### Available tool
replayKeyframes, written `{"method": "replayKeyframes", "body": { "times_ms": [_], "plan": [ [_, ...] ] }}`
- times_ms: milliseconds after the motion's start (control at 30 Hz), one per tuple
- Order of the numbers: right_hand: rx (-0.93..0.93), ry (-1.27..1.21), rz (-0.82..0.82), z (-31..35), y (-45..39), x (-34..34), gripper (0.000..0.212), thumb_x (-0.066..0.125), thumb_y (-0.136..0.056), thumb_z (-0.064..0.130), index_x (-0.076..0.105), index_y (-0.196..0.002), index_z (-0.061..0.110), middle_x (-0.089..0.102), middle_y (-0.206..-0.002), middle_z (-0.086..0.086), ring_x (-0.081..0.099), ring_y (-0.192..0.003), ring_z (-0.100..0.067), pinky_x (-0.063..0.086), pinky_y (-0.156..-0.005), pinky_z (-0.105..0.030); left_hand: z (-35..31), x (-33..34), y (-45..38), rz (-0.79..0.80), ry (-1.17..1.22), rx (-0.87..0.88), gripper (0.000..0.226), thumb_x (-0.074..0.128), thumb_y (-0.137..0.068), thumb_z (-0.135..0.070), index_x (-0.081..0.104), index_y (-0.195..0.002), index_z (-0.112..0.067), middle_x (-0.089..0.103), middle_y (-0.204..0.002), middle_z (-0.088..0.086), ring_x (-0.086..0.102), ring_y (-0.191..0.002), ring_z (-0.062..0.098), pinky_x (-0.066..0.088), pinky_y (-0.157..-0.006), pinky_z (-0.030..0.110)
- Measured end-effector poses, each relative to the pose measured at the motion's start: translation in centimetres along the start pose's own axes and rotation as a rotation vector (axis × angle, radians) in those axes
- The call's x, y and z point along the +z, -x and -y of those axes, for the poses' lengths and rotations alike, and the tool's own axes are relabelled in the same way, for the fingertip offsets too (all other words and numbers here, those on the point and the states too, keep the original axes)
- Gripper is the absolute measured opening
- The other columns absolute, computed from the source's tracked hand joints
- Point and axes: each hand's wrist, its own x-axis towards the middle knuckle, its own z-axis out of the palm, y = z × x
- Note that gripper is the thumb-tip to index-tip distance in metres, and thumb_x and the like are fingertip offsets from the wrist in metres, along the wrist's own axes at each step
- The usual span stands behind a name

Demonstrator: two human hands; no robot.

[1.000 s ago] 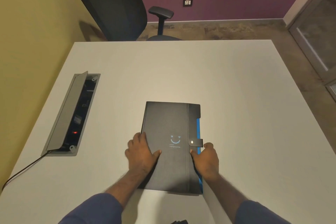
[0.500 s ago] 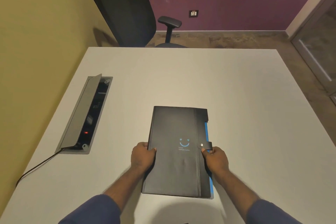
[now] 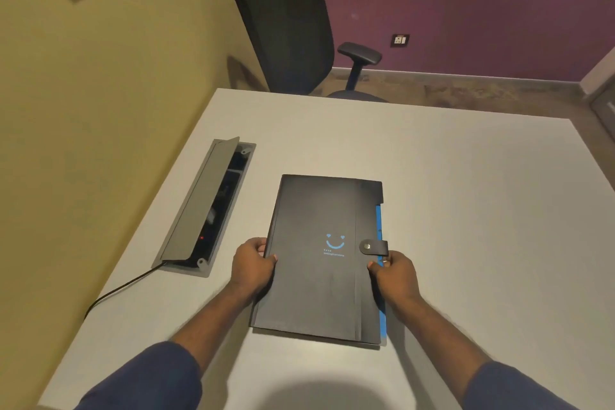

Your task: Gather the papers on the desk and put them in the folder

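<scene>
The black folder (image 3: 319, 256) lay flat on the white desk (image 3: 466, 210), closed, toward the near edge and a bit left of centre, long sides running near-to-far. Snap tab (image 3: 373, 247) was wrapped over its right edge, button fastened. Blue smiley logo (image 3: 335, 241) sat mid-cover w/ tiny text under it, too small to read. A blue strip (image 3: 378, 226) showed along the right side, under the cover.

Left hand (image 3: 253, 265) gripped the folder's left edge, about halfway along, fingers curled round the edge, thumb on top. Right hand (image 3: 396, 275) pinched the right edge just below the tab, thumb on the cover, fingers tucked under. Both forearms came in from the near edge, blue sleeves (image 3: 149, 379) pushed up.

Further out: a grey cable box (image 3: 203, 206) was sunk into the desk by the left edge, lid tilted up, small red light inside, black cable (image 3: 123, 286) trailing from its near end toward the left edge. Beyond the far edge stood a black office chair (image 3: 289, 23); a wall socket (image 3: 399, 40) sat on the purple wall.
</scene>
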Motion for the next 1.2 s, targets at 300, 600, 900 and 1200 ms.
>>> {"method": "replayKeyframes", "body": {
  "times_ms": [300, 600, 900, 1200],
  "plan": [
    [-0.056, 0.11, 0.143, 3.3, -1.2, 5.8, 0.006, 0.067, -0.078, 0.003, 0.061, -0.077, 0.005, 0.058, -0.066, -0.002, 0.057, -0.067, -0.022, 0.047, -0.067, -0.032, 2.5, -4.9, -4.3, -0.042, 0.05, -0.053, 0.05, 0.064, -0.089, 0.005, 0.054, -0.137, -0.007, 0.063, -0.131, 0.009, 0.062, -0.105, 0.022, 0.05, -0.089, 0.028],
    [-0.044, 0.168, 0.162, 3.9, -1.1, 9.8, 0.012, 0.066, -0.082, 0.007, 0.062, -0.093, 0.003, 0.064, -0.087, -0.006, 0.057, -0.079, -0.024, 0.045, -0.073, -0.03, 5.4, -5.4, -6.3, -0.114, 0.092, -0.096, 0.052, 0.061, -0.091, 0.007, 0.049, -0.141, -0.004, 0.054, -0.143, 0.013, 0.05, -0.133, 0.035, 0.043, -0.107, 0.045],
    [-0.061, 0.263, 0.18, 3.3, -0.9, 10.6, 0.021, 0.06, -0.085, 0.007, 0.062, -0.106, 0.006, 0.058, -0.094, 0.0, 0.053, -0.084, -0.02, 0.038, -0.075, -0.026, 6.6, -4.3, -6.5, -0.159, 0.07, -0.106, 0.049, 0.057, -0.09, 0.012, 0.051, -0.138, 0.002, 0.06, -0.134, 0.017, 0.057, -0.125, 0.036, 0.046, -0.105, 0.044],
    [-0.081, 0.355, 0.28, 3.4, -0.3, 9.5, 0.012, 0.06, -0.079, 0.009, 0.048, -0.083, 0.012, 0.053, -0.075, 0.004, 0.05, -0.076, -0.023, 0.039, -0.064, -0.03, 6.6, -3.8, -6.4, -0.207, -0.149, -0.048, 0.052, 0.064, -0.083, 0.015, 0.059, -0.132, 0.001, 0.064, -0.128, 0.017, 0.061, -0.117, 0.036, 0.051, -0.099, 0.042]
  ]
}}
